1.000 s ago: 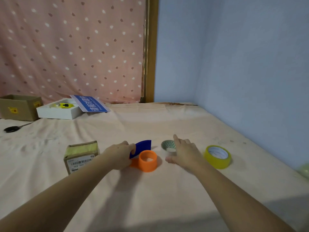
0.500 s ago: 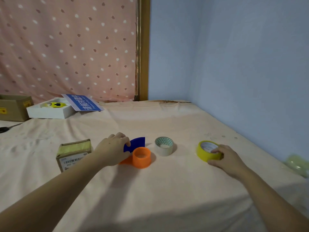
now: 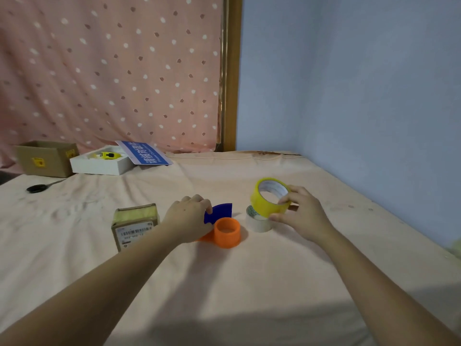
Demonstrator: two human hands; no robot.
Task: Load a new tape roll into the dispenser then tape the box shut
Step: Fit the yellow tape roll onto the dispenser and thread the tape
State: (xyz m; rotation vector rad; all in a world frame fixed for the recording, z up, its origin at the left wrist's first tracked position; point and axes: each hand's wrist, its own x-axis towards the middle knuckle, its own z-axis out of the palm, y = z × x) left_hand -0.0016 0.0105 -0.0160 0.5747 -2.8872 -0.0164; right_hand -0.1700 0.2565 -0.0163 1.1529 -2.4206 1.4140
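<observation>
Holding the yellow tape roll (image 3: 270,198) mid-frame, right hand (image 3: 300,216) clamped on it, just right of the orange-and-blue plastic dispenser (image 3: 223,226); left hand (image 3: 189,219) grips that; roll's hole faces up-left, tilted; right hand's nearer.

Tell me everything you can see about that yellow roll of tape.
The yellow tape roll is a wide ring of glossy yellow tape wound on a pale inner core. The right hand holds it in the air, fingers over its top edge and thumb beneath. It is tilted, its open centre facing up and toward the camera. It hangs just above the nearly empty white tape roll on the cloth, right of the orange and blue dispenser.
</observation>
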